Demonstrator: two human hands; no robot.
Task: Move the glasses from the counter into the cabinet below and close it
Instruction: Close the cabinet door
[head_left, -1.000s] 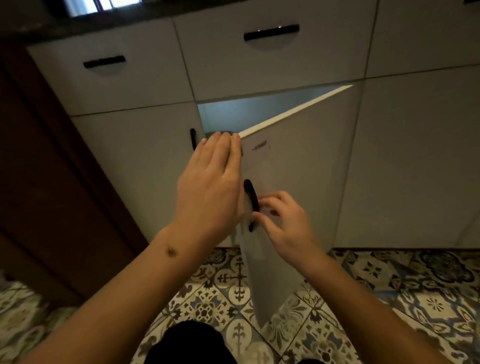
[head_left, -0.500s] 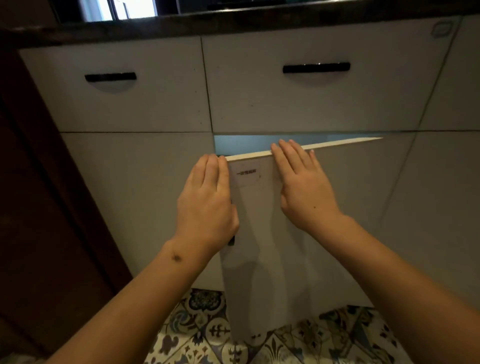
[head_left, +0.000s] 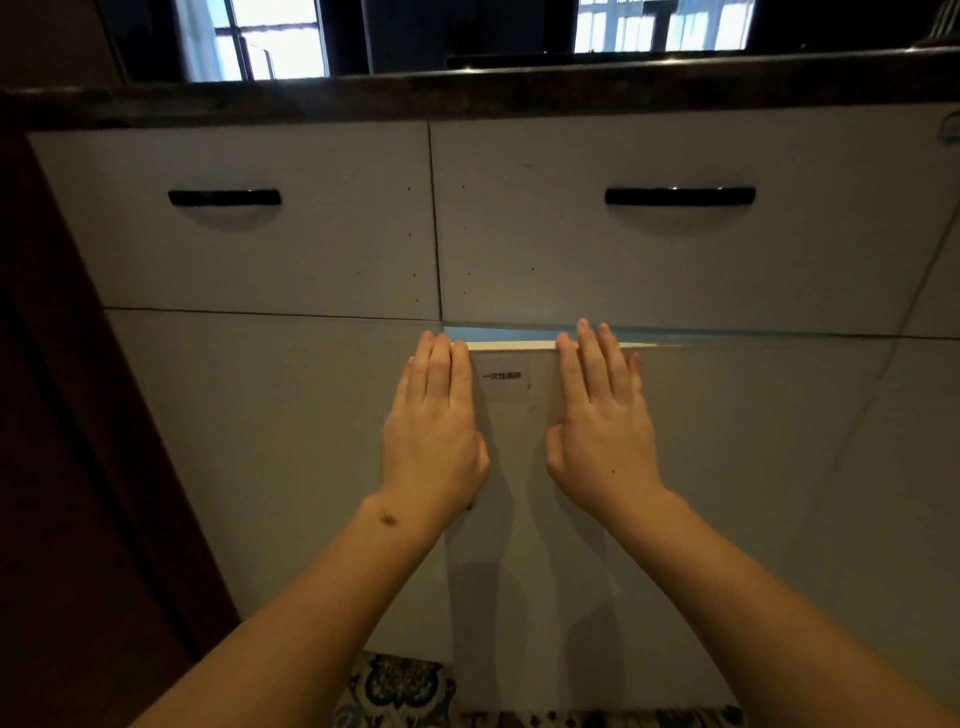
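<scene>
The white cabinet door (head_left: 727, 493) below the counter stands almost closed, with only a thin bright gap (head_left: 509, 335) left along its top edge. A small printed label (head_left: 502, 376) sits near the door's upper left corner. My left hand (head_left: 434, 431) lies flat with straight fingers on the door's left edge, overlapping the neighbouring door. My right hand (head_left: 602, 426) presses flat on the door just right of the label, fingertips reaching the top edge. No glasses are visible; the cabinet's inside is hidden.
Two white drawers with black handles (head_left: 224, 197) (head_left: 679, 196) sit above the doors, under the dark counter edge (head_left: 467, 88). A dark wooden panel (head_left: 67, 467) runs down the left. Patterned floor tiles (head_left: 400, 686) show at the bottom. Windows (head_left: 270, 36) are behind the counter.
The door has swung from wide open to nearly closed. My right hand left the door's handle and went flat on the door; both hands pushed it inward. The view has tilted up.
</scene>
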